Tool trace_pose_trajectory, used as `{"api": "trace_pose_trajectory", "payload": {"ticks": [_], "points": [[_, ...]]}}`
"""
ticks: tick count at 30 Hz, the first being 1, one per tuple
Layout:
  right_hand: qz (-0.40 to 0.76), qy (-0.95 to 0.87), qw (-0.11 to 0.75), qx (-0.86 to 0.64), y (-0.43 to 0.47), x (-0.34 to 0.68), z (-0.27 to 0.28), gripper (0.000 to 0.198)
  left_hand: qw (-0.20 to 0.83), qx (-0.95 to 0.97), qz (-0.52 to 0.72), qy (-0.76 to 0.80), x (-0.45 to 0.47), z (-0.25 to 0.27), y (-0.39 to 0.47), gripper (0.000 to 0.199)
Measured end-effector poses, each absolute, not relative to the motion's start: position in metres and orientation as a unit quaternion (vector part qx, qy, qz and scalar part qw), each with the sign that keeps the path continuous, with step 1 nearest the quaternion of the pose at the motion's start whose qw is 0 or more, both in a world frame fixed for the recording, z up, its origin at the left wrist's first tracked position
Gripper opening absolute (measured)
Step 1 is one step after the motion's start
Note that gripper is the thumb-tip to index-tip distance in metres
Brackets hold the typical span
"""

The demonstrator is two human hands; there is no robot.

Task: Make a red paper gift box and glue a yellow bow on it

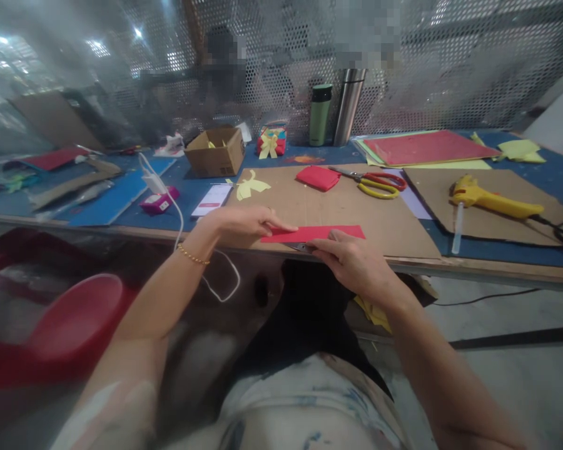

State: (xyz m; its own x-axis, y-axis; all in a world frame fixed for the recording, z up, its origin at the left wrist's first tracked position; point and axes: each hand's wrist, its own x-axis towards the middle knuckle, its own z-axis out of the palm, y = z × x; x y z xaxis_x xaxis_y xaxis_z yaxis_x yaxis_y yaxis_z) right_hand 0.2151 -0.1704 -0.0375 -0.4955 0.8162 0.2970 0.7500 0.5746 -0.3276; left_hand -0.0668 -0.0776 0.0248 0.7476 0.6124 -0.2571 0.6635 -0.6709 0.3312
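A red strip (pixel 331 232) of paper or felt lies along the front edge of a cardboard sheet (pixel 281 187). My left hand (pixel 244 225) rests at the strip's left end, with the index finger stretched out and pressing on it. My right hand (pixel 351 259) is closed on a small metal blade (pixel 301 247), whose tip points left along the strip's near edge. My right fingers hide the rest of this tool. Behind the strip lie a folded red piece (pixel 318 177), scissors (pixel 380 184) with red and yellow handles, and a yellow bow-shaped cutout (pixel 251 185).
A yellow glue gun (pixel 492 199) lies at the right on another cardboard sheet (pixel 431 194). Further back stand a cardboard box (pixel 216 153), a green bottle (pixel 319 115) and a steel flask (pixel 349 109). To the left are a phone (pixel 212 201) and a white cable (pixel 181 212). Below is a red stool (pixel 77 315).
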Motion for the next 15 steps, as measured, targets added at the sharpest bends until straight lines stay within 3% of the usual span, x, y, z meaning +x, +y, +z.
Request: {"api": "trace_pose_trajectory", "payload": {"ticks": [10, 15], "points": [[0.083, -0.861, 0.225, -0.449, -0.1705, 0.2154, -0.0363, 0.036, 0.266, 0.895, -0.079, 0.350, -0.0610, 0.0310, -0.0787, 0.062], [0.083, -0.865, 0.230, -0.437, -0.1657, 0.2110, -0.0360, 0.035, 0.246, 0.904, -0.085, 0.339, -0.0628, 0.0297, -0.0773, 0.065]]}}
